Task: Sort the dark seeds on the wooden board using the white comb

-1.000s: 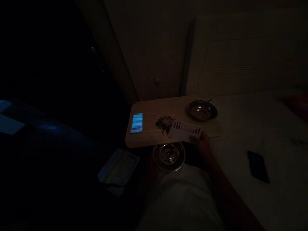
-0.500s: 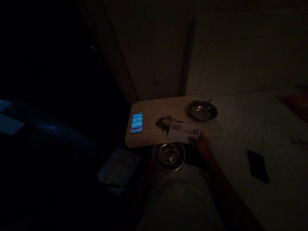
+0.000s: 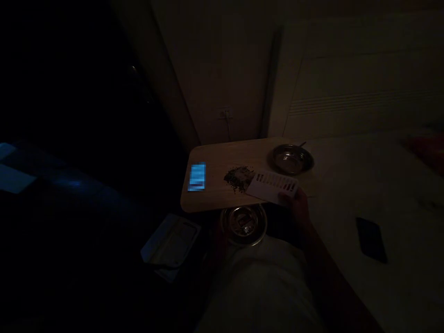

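My right hand [image 3: 296, 203] grips the end of a flat white slotted piece [image 3: 274, 186], apparently plastic, whose far edge is by a pile of small dark and pale bits [image 3: 239, 178]. The pile is spread on a light wooden table [image 3: 218, 155]. Below the near table edge is a round metal bowl [image 3: 243, 225] with some bits inside. My left hand [image 3: 219, 236] is at that bowl's left rim, closed on it, though darkness hides most of its fingers.
A second metal bowl [image 3: 293, 159] with a handle sticking out stands at the table's right end. A lit phone [image 3: 197, 177] lies at the left end. Below left is a pale box-like object [image 3: 171, 243]. A dark flat object [image 3: 371, 239] lies on the pale bedding [image 3: 333, 194].
My right hand has moved a little to the right with the white slotted piece, which now tilts down to the right. More of the pile shows. The lower bowl stays put.
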Tool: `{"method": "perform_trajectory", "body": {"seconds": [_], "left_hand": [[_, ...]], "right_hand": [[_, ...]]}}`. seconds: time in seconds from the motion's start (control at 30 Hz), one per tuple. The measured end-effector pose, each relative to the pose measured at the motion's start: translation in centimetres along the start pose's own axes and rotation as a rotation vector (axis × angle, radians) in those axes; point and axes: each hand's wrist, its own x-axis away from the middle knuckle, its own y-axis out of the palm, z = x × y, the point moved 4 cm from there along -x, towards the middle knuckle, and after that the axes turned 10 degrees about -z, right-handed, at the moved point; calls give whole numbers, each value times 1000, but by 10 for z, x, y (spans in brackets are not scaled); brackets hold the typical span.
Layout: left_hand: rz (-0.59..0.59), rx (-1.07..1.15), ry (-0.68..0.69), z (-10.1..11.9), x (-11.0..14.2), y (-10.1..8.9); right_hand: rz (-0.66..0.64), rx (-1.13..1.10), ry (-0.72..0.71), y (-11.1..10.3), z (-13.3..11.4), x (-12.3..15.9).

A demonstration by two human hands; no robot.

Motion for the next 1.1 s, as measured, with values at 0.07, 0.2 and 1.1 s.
{"method": "perform_trajectory", "body": {"seconds": [0.07,0.2,1.1], "left_hand": [[-12,10,9,1,0,0],[-5,-1,-10,4,1,-2],[-5,31,21,7,2,-2]], "right_hand": [[20,15,-3,0,0,-1],[-72,7,20,8,5,-2],[47,154,-125,7,2,-9]]}}
